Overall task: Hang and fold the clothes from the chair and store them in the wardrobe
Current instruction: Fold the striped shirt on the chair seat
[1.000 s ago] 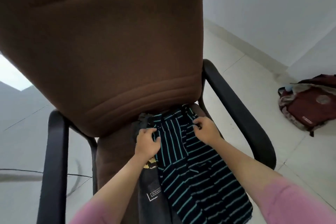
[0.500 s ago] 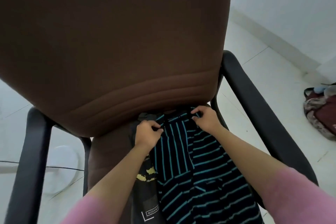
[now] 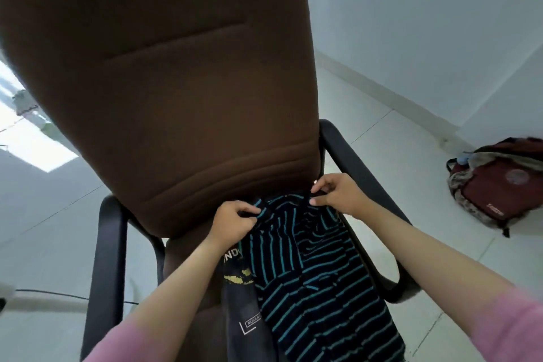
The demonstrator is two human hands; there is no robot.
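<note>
Both hands on striped shirt, back edge of chair seat.
Head view: left hand (image 3: 232,222) and right hand (image 3: 338,195) each pinch the top edge of the dark navy teal-striped shirt (image 3: 317,282), lying on the brown fabric office chair (image 3: 164,82) seat, over a dark grey printed garment (image 3: 244,311).

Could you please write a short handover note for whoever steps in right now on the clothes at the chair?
Left hand pinches the top edge of the striped shirt; right hand pinches the same edge further right.
The shirt lies on the chair seat, over a dark printed garment.
Done: both hands have a hold on the shirt.
Left: lift it, hang or fold it, store it, then the dark garment. No wardrobe or hanger is in view.
</note>
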